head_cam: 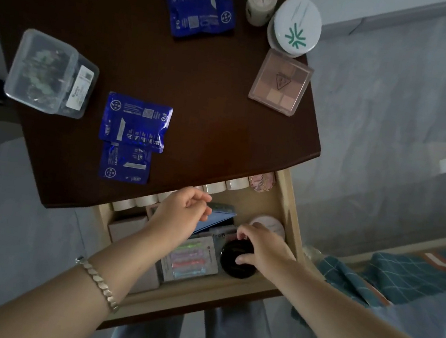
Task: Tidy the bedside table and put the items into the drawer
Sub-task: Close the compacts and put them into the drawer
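A bracelet [98, 280] circles the left forearm, which lies nearest and reaches up into the open drawer [295, 208]. Far left on the dark bench [212, 95] sits a clear plastic box [51, 73], and just right of it two blue sachets [136, 122] overlap near the front edge. A third blue sachet [202, 6] lies at the back. The left hand [184, 209] hovers over the drawer with its fingers curled in beside a blue folder [217, 220]; I cannot tell whether they pinch it. Below it lies a pack of coloured strips [191, 259]. To the right, the right hand [261, 250] curls thumb and fingers round a black round compact [234, 260] inside the drawer. Further right on the bench rest a pink palette [282, 83] and a white round compact [296, 26].
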{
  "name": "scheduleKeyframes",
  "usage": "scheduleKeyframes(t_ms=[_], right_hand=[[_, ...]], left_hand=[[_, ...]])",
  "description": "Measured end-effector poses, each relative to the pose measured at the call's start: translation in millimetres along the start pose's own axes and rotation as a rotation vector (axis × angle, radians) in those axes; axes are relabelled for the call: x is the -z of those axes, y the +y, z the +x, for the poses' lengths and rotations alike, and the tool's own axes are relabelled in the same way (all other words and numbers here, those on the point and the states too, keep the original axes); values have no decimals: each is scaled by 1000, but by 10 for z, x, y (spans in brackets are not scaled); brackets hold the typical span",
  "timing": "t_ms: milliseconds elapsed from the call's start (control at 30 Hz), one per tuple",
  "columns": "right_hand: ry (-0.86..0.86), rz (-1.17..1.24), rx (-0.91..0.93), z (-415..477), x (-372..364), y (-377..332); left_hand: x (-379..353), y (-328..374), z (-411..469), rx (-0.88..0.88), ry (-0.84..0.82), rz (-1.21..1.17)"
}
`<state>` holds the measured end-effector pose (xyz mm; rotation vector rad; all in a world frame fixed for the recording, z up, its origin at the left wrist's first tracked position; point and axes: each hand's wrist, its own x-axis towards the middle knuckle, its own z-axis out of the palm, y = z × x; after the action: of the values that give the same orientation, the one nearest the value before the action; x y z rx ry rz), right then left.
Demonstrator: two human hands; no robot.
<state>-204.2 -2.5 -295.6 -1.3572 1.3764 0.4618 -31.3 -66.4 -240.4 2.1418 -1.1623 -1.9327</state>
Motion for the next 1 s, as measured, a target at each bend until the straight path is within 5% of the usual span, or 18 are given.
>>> scheduleKeyframes(t_ms=[133,333,667,767,867,933,1000], right_hand=[[56,-48,-63,-38,324,150],[12,-549,64,156,321,166],[-58,-627,8,91,319,132],[208,-317,169,-130,755,-153],[702,-79,313,-167,1287,-469],[896,-27,272,-72,1744,-639],[915,-67,123,108,2173,-745]], left_hand=[[-3,-16,3,7,-7,10],[-18,-51,42,36,5,31],[-68,187,26,14,6,1],[19,390,37,-2,28,-16],[127,597,78,-19,57,-48],[213,759,104,-51,73,-48],[266,880,126,-95,85,-40]])
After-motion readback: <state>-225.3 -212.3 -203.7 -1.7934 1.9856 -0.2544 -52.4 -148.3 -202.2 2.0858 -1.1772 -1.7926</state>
